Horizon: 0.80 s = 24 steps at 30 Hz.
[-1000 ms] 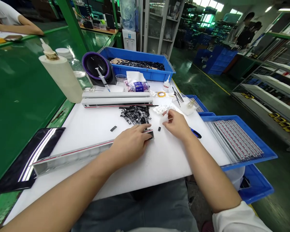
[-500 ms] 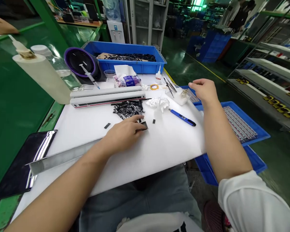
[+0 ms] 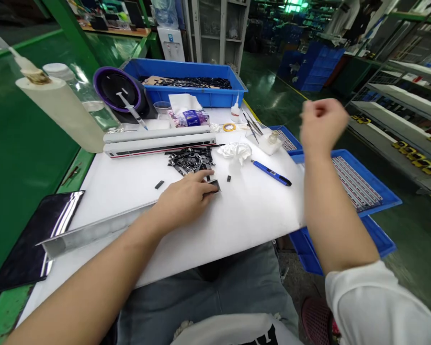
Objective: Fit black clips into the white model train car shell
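My left hand (image 3: 185,199) rests on the table, its fingers closed around the far end of a long grey channel-shaped shell (image 3: 93,235). The shell lies with its hollow side showing and runs under my wrist toward the left. Just beyond the fingers is a pile of small black parts (image 3: 190,160). Two loose black pieces lie apart, one black piece (image 3: 159,184) to the left and another black piece (image 3: 229,178) to the right. My right hand (image 3: 323,122) is raised above the table's right side, fingers curled together and slightly blurred; anything inside them is hidden.
White train-like shells (image 3: 161,146) lie behind the pile. A crumpled tissue (image 3: 235,151), a blue pen-shaped tool (image 3: 271,173) and tweezers (image 3: 251,127) are to the right. A blue bin (image 3: 215,99) stands at the back; a blue tray (image 3: 388,203) sits right. Bottles (image 3: 62,112) stand left.
My right hand has moved up and to the right, and its fingers have curled in. The left hand has stayed on the shell. A person's arm at the upper left has gone from view.
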Each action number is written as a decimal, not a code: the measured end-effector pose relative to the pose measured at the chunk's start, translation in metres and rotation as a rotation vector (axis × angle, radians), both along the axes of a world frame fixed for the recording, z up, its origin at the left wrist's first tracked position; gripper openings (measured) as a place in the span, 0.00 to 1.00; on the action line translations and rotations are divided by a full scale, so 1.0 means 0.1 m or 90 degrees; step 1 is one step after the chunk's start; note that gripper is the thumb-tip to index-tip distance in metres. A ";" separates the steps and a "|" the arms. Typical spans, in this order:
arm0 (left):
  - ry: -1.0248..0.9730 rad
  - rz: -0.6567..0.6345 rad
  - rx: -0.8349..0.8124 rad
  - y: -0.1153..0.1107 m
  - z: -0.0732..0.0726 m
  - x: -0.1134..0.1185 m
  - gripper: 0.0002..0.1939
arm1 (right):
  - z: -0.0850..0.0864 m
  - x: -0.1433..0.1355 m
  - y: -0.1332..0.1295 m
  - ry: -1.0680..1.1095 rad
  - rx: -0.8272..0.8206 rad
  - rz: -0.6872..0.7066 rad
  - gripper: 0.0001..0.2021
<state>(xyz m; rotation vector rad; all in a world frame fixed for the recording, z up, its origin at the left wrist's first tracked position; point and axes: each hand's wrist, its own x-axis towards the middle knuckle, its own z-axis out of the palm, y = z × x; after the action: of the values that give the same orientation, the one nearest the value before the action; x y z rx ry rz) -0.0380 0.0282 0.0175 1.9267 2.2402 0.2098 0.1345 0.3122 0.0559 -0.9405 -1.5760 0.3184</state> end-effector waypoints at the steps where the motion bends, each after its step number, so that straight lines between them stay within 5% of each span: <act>1: 0.015 -0.005 0.012 -0.02 -0.01 0.03 0.20 | 0.03 0.04 -0.15 0.114 0.016 -0.013 0.06; 5: 0.048 -0.022 0.037 -0.05 -0.04 0.09 0.19 | -0.06 0.13 -0.96 0.408 -0.133 0.166 0.06; 10: 0.067 -0.014 0.044 -0.04 -0.07 0.10 0.17 | -0.46 -0.02 -1.78 0.311 -0.255 0.311 0.08; 14: 0.075 -0.011 0.044 -0.03 -0.09 0.10 0.15 | -0.62 -0.12 -1.92 0.228 -0.253 0.304 0.09; 24: 0.062 -0.007 0.048 -0.04 -0.11 0.10 0.16 | -0.69 -0.15 -1.89 0.159 -0.256 0.294 0.10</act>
<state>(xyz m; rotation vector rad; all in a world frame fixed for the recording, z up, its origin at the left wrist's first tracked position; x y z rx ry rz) -0.0277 0.0243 0.0067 2.0284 2.3148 0.2059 0.1193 0.1237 -0.0136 -0.7866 -1.5092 1.0672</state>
